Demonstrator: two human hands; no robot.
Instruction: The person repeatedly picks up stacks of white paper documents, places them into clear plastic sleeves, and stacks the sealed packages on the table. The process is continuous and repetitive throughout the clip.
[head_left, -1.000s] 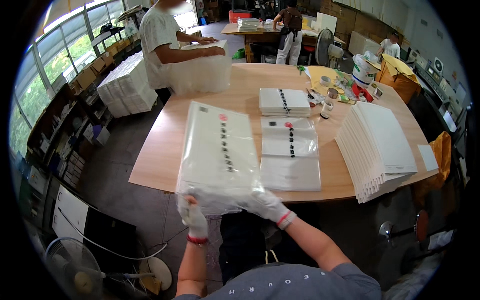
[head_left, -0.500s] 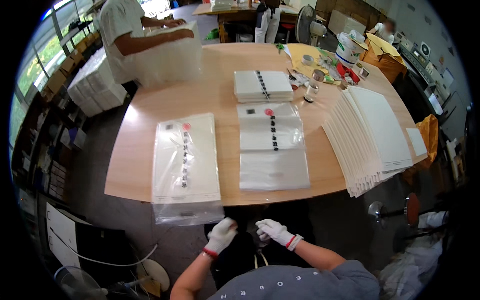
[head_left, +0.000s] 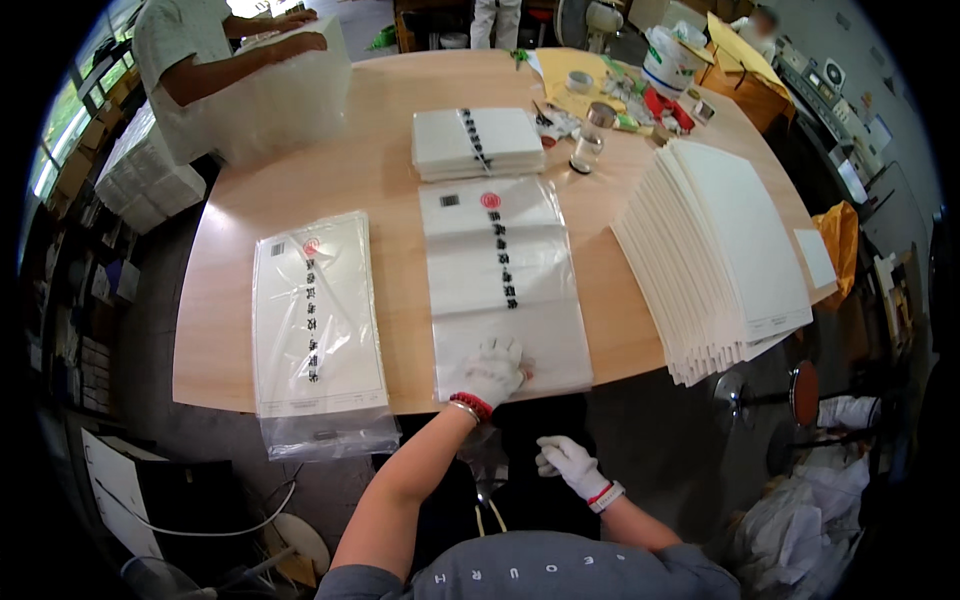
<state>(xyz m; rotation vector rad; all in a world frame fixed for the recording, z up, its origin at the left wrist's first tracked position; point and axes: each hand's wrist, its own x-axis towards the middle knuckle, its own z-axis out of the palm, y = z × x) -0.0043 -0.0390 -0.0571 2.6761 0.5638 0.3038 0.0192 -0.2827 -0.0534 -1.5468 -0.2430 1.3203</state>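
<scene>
My left hand (head_left: 493,372), in a white knit glove, lies with fingers stretched out on the lower part of a clear plastic bag (head_left: 505,335), which has black print and a red round mark. Whether it pinches the film cannot be made out. My right hand (head_left: 567,460), gloved too, hangs beyond the table's near edge. Its fingers are half curled, slightly apart, and hold nothing visible. To the left lies a bagged stack of cream paper (head_left: 335,345), its loose plastic end hanging over the edge. Behind the flat bag sits a pile of folded printed bags (head_left: 470,145).
A leaning stack of large white paper bundles (head_left: 740,230) fills the table's right side. A glass jar (head_left: 588,140), tape roll (head_left: 579,81) and white bucket (head_left: 668,62) stand at the back right. A co-worker (head_left: 190,60) handles a plastic-wrapped stack (head_left: 290,90) at the far left.
My left hand has moved from beyond the table edge forward onto the flat plastic bag. My hands have come apart; the right one stays near my lap. The view has shifted right and down.
</scene>
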